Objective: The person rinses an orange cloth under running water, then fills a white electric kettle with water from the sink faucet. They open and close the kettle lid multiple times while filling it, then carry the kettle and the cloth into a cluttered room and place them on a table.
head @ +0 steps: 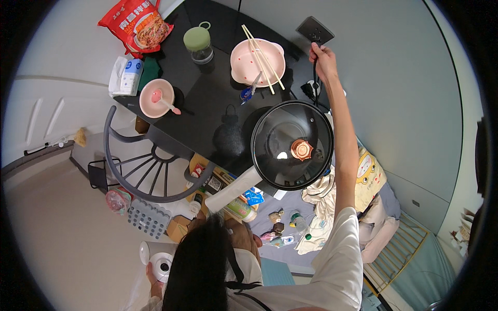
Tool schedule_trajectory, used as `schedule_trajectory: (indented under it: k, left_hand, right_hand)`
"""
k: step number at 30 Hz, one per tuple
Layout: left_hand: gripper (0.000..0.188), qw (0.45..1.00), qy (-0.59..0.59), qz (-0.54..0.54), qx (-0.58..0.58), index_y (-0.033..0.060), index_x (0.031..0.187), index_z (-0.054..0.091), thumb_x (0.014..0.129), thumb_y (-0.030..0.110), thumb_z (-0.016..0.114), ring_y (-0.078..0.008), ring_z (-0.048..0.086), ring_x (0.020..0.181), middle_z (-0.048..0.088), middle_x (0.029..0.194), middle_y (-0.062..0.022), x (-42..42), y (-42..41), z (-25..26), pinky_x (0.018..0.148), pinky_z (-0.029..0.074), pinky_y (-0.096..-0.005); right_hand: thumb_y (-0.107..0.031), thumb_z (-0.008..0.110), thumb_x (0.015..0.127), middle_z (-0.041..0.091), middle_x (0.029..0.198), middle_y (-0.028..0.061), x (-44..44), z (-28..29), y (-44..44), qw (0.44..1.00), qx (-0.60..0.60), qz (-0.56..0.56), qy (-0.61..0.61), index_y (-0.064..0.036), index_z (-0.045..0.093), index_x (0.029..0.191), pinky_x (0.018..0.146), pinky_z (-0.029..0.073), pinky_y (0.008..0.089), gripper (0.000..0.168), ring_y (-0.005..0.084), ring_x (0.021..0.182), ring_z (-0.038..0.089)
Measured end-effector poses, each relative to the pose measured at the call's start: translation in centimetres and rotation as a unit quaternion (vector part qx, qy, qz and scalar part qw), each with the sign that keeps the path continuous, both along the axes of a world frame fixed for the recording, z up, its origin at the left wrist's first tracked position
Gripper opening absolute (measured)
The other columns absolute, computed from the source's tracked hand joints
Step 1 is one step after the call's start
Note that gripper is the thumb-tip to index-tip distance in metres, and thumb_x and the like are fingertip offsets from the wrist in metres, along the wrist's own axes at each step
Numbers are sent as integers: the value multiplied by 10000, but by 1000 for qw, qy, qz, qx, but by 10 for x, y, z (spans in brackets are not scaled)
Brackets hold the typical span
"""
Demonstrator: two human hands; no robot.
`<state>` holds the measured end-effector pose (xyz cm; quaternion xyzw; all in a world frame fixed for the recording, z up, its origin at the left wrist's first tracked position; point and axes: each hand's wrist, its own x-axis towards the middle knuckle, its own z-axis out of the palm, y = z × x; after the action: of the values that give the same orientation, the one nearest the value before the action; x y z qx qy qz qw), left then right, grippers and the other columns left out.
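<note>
My right hand (323, 61) reaches to the wall and grips a black power cord (314, 72) just below the wall socket (315, 30). The fingers partly hide where the plug meets the socket. Under my right forearm, an electric pan with a glass lid (276, 128) stands at the table's edge. Its lid has a copper-coloured knob (302, 150), and its white handle (233, 189) points towards me. Low at the left, my left hand (155, 278) holds a white cylindrical container (160, 264) with a dark round opening; its exact kind is unclear.
The black table (194, 116) bears a pink bowl with chopsticks (256, 58), scissors (255, 87), a green-lidded bottle (199, 44) and a small bowl with a spoon (149, 107). A grey chair (132, 190) stands at its left side. A bed (272, 210) with scattered items lies below.
</note>
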<state>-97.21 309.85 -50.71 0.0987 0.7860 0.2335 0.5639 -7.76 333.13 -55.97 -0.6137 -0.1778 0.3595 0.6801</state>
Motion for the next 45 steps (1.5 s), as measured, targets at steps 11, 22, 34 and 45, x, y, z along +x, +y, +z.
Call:
schedule_trajectory:
  k: [11, 22, 34, 45]
  left_hand:
    - [404, 1000, 7, -4, -2, 50, 1199, 505, 904, 324, 540, -253, 596, 1015, 584, 1115, -108, 7, 8, -6, 876, 503, -408]
    - [410, 1000, 3, -14, 8, 48, 1204, 504, 906, 329, 534, -252, 594, 1018, 583, 1120, -108, 17, 22, -14, 882, 498, -407]
    - [417, 999, 14, -40, 18, 46, 1209, 503, 909, 335, 527, -251, 591, 1022, 582, 1126, -109, 11, 41, -6, 887, 493, -406]
    - [424, 986, -12, -162, 19, 44, 1215, 502, 911, 340, 520, -250, 588, 1026, 582, 1131, -110, 20, 97, -5, 893, 488, -405]
  right_hand:
    - [-100, 605, 896, 636, 691, 147, -13, -1, 28, 988, 89, -127, -4, -13, 517, 754, 474, 388, 253, 189, 128, 505, 500]
    - [-150, 508, 953, 640, 664, 173, -25, 6, 64, 957, 66, -279, 35, 32, 506, 767, 422, 417, 290, 260, 178, 465, 522]
    - [-102, 492, 937, 643, 673, 215, 0, 2, 58, 978, 93, -184, 30, 96, 449, 852, 413, 478, 334, 220, 257, 482, 613]
    - [-242, 562, 916, 617, 640, 47, -60, 41, -294, 798, -142, -377, -448, -7, 591, 793, 553, 458, 241, 267, 102, 579, 565]
